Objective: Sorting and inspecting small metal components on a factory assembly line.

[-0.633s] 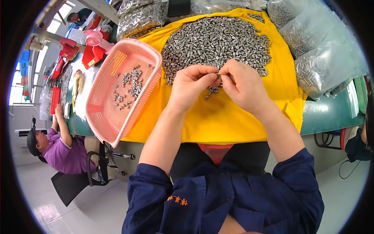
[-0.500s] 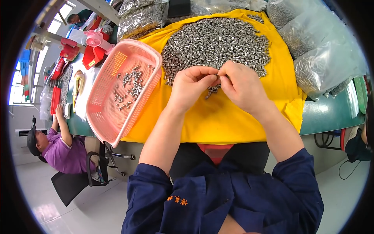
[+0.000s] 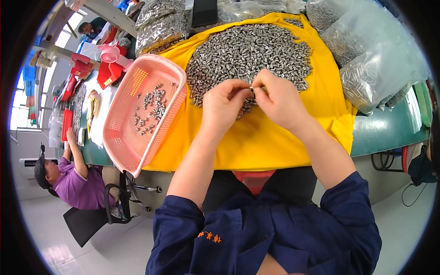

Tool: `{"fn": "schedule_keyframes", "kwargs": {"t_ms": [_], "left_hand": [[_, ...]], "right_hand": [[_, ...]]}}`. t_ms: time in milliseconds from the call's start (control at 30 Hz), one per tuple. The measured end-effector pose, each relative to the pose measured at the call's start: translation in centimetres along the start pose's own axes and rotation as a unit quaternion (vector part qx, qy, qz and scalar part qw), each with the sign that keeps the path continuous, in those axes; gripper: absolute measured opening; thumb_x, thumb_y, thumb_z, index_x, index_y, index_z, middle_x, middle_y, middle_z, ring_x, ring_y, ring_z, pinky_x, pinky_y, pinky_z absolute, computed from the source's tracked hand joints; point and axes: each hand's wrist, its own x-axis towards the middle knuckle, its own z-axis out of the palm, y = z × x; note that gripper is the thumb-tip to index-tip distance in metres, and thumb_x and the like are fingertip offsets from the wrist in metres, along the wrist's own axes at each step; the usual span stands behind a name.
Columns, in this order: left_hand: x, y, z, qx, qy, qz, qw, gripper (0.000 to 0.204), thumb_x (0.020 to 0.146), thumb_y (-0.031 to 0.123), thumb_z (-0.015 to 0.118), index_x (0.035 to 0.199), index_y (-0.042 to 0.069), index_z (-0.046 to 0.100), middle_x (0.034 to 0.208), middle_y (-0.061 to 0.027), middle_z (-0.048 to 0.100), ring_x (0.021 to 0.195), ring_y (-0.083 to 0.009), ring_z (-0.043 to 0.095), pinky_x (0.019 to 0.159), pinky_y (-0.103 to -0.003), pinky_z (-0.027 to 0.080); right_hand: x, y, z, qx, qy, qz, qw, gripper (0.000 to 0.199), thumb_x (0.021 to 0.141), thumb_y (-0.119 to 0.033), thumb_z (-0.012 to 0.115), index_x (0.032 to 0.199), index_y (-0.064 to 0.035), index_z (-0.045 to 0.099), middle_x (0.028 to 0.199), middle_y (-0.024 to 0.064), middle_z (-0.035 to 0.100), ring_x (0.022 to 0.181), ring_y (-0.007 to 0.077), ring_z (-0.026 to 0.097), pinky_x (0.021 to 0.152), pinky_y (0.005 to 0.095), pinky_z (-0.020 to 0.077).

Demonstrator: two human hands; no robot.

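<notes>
My left hand (image 3: pixel 221 109) and my right hand (image 3: pixel 280 100) meet over the near edge of a heap of small silvery metal cylinders (image 3: pixel 247 50). Both hands are closed, thumbs and forefingers pinching at one tiny metal piece (image 3: pixel 251 89). Fingers cover most of that piece, so its exact shape is hidden. Beneath the heap lies a yellow cloth (image 3: pixel 247 151). To the left of my hands, a pink plastic basket (image 3: pixel 120 137) with perforated walls rests tilted, partly on the cloth. Inside it is a small scatter of similar metal pieces (image 3: pixel 157 104).
Clear bags of metal parts (image 3: pixel 366 75) crowd the right side of the green table (image 3: pixel 385 133). More bagged parts (image 3: pixel 161 25) and a black phone (image 3: pixel 205 12) lie at the back. Left are a pink fan (image 3: pixel 110 54), red bins (image 3: pixel 109 73) and a seated person in purple (image 3: pixel 82 185).
The whole view has shifted slightly. My fingertips remain together over the heap's near edge, with small changes in their pinch. The basket's contents look the same.
</notes>
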Motion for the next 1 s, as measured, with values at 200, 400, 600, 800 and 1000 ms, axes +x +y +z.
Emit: {"fn": "schedule_keyframes", "kwargs": {"t_ms": [200, 400, 600, 800, 1000], "left_hand": [[0.7, -1.7, -1.5, -0.25, -0.048, -0.033, 0.967, 0.012, 0.078, 0.004, 0.058, 0.089, 0.005, 0.057, 0.077, 0.0009, 0.056, 0.069, -0.0042, 0.05, 0.062, -0.017, 0.041], [0.3, -1.2, -1.5, -0.45, -0.105, -0.096, 0.882, 0.013, 0.083, 0.004, 0.05, 0.094, 0.004, 0.055, 0.084, -0.0037, 0.059, 0.075, -0.0111, 0.056, 0.067, -0.022, 0.046], [0.2, -1.2, -1.2, -0.46, -0.151, -0.099, 0.87, 0.012, 0.083, 0.004, 0.049, 0.094, 0.002, 0.055, 0.086, -0.0079, 0.06, 0.078, -0.0152, 0.059, 0.07, -0.027, 0.05], [0.2, -1.2, -1.0, -0.451, -0.136, -0.091, 0.877, 0.012, 0.083, 0.004, 0.049, 0.094, 0.002, 0.055, 0.085, -0.0081, 0.06, 0.076, -0.0151, 0.06, 0.069, -0.026, 0.05], [0.1, -1.2, -0.8, -0.417, -0.119, -0.072, 0.898, 0.01, 0.082, 0.002, 0.051, 0.091, 0.0, 0.056, 0.083, -0.0088, 0.06, 0.075, -0.0154, 0.06, 0.069, -0.026, 0.05]], "right_hand": [[0.0, -0.8, -1.0, 0.117, 0.01, 0.078, 0.99, 0.007, 0.075, -0.006, 0.05, 0.079, -0.0021, 0.048, 0.065, 0.0105, 0.054, 0.057, 0.0213, 0.055, 0.052, 0.0294, 0.0419], [0.2, -0.6, -0.8, 0.163, 0.013, 0.064, 0.985, 0.006, 0.076, -0.005, 0.05, 0.081, -0.0014, 0.049, 0.068, 0.0081, 0.055, 0.058, 0.0145, 0.054, 0.053, 0.0264, 0.0425], [0.2, -0.9, -0.9, 0.186, 0.011, 0.061, 0.981, 0.006, 0.076, -0.004, 0.05, 0.08, -0.0006, 0.049, 0.069, 0.0069, 0.056, 0.062, 0.0115, 0.056, 0.056, 0.0236, 0.0453], [0.2, -1.1, -0.9, 0.205, 0.001, 0.067, 0.976, 0.004, 0.076, -0.003, 0.05, 0.08, -0.0009, 0.049, 0.069, 0.0075, 0.057, 0.064, 0.0125, 0.058, 0.057, 0.0236, 0.0462], [-0.2, -0.7, -0.6, 0.059, 0.013, 0.005, 0.998, 0.004, 0.077, -0.005, 0.048, 0.08, -0.0019, 0.048, 0.067, 0.0078, 0.055, 0.062, 0.0161, 0.057, 0.057, 0.0289, 0.0442]]}}
